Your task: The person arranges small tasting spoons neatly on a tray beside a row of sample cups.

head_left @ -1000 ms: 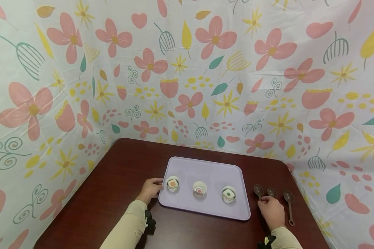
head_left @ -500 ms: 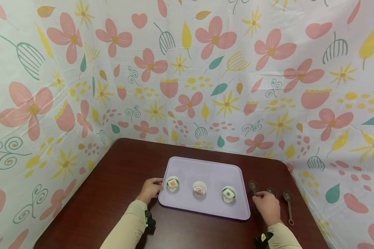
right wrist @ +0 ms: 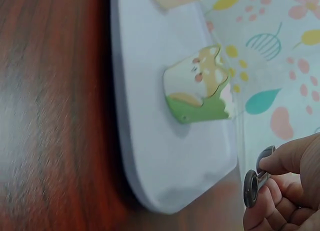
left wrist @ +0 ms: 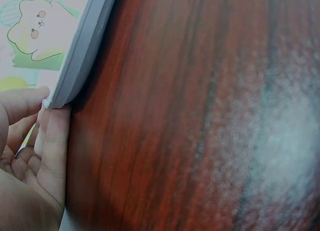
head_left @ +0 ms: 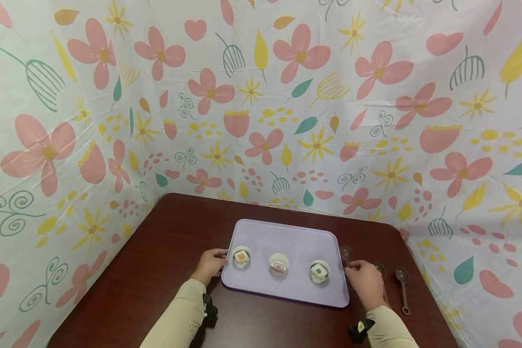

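My left hand [head_left: 210, 265] grips the left edge of a lilac tray [head_left: 287, 237]; in the left wrist view the thumb is on the rim [left wrist: 82, 61] and fingers lie beneath it. My right hand [head_left: 366, 282] pinches the handle of a brown spoon [head_left: 346, 253] by the tray's right edge. In the right wrist view the round handle end of that spoon [right wrist: 250, 189] shows between thumb and fingers. On the tray stand three paper cups: left [head_left: 241, 257], middle [head_left: 279, 265] and right [head_left: 319, 271], each holding a small square piece, orange-, red- and green-marked.
Two more brown spoons lie right of my right hand: one [head_left: 379, 268] partly hidden by it, the other [head_left: 402, 276] in full view. The dark wooden table [head_left: 191, 217] meets a flower-patterned curtain [head_left: 261, 111] at the back and sides.
My right hand has moved left with the spoon, from beside the other spoons to the tray's right edge. The left hand and the tray have stayed in place.
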The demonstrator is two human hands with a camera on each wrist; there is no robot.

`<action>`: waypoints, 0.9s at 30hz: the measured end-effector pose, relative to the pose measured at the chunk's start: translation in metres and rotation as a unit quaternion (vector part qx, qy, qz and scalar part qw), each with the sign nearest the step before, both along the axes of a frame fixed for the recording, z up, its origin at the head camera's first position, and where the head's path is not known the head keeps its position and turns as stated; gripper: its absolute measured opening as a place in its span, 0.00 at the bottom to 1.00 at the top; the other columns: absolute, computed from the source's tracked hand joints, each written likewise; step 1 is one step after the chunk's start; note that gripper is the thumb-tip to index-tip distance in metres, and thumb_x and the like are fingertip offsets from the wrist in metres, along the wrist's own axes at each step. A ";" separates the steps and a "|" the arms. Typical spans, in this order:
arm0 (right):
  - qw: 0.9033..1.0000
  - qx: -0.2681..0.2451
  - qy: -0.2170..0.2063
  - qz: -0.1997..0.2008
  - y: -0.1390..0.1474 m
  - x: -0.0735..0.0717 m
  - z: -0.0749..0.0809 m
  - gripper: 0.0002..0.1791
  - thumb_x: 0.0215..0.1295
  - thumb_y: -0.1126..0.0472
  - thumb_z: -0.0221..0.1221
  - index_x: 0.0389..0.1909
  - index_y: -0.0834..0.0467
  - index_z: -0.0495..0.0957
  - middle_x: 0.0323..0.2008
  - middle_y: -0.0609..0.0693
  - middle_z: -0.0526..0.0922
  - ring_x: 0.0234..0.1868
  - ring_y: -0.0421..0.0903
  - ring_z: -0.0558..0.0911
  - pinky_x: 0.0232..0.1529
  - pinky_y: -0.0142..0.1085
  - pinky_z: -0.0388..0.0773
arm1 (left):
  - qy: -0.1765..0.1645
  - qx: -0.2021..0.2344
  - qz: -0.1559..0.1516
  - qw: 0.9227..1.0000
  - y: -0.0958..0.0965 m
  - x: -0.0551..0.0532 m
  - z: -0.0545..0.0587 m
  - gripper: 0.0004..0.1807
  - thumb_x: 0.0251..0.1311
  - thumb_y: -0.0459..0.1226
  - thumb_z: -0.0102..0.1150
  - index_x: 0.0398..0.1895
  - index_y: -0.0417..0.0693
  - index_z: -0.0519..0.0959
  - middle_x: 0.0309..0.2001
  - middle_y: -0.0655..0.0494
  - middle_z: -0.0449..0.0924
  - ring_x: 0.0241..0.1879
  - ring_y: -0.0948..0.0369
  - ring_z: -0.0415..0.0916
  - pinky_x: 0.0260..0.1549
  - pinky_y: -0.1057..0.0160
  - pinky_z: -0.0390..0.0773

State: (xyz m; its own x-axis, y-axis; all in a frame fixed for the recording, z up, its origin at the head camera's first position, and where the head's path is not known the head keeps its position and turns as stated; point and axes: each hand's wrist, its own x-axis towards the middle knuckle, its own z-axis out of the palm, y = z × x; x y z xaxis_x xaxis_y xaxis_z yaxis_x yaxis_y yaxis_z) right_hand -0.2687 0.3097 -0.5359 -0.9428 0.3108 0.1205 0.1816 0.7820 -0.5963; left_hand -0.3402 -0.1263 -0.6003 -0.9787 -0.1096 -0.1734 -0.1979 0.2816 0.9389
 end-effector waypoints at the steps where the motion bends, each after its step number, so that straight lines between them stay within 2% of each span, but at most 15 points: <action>1: 1.000 -0.001 0.004 0.002 -0.002 -0.001 0.001 0.19 0.63 0.59 0.60 0.46 0.70 0.83 0.36 0.61 0.87 0.34 0.54 0.84 0.34 0.48 0.79 | 0.000 0.001 0.000 1.000 0.000 0.000 0.000 0.21 0.59 0.26 0.64 0.57 0.39 0.82 0.43 0.47 0.82 0.39 0.53 0.82 0.33 0.51 0.86; 13: 0.999 -0.029 0.020 0.006 -0.025 -0.011 0.009 0.17 0.60 0.60 0.61 0.44 0.67 0.85 0.34 0.57 0.87 0.32 0.49 0.83 0.28 0.39 0.77 | 0.003 0.002 -0.004 1.000 0.000 0.001 0.001 0.21 0.59 0.25 0.64 0.58 0.37 0.82 0.43 0.46 0.81 0.39 0.54 0.82 0.33 0.51 0.86; 19: 0.999 -0.031 0.023 0.006 -0.037 -0.013 0.014 0.17 0.60 0.60 0.61 0.45 0.67 0.85 0.34 0.56 0.87 0.32 0.50 0.82 0.29 0.39 0.75 | 0.004 0.006 -0.004 1.000 0.001 0.001 0.001 0.21 0.59 0.25 0.64 0.58 0.37 0.81 0.43 0.46 0.81 0.38 0.53 0.82 0.34 0.51 0.86; 27: 0.999 -0.036 0.026 0.006 -0.053 -0.017 0.019 0.15 0.59 0.60 0.62 0.42 0.67 0.85 0.32 0.55 0.87 0.32 0.50 0.82 0.28 0.39 0.76 | 0.000 -0.002 -0.002 1.000 0.001 0.000 -0.001 0.21 0.60 0.27 0.64 0.58 0.38 0.82 0.44 0.46 0.82 0.43 0.52 0.81 0.35 0.50 0.86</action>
State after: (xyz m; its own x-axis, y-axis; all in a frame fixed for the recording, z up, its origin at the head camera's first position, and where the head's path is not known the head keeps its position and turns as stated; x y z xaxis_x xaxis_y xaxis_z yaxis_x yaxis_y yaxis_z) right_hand -0.2858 0.2565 -0.5164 -0.9394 0.3094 0.1476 0.1395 0.7383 -0.6599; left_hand -0.3403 -0.1256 -0.6010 -0.9793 -0.1066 -0.1724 -0.1962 0.2854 0.9381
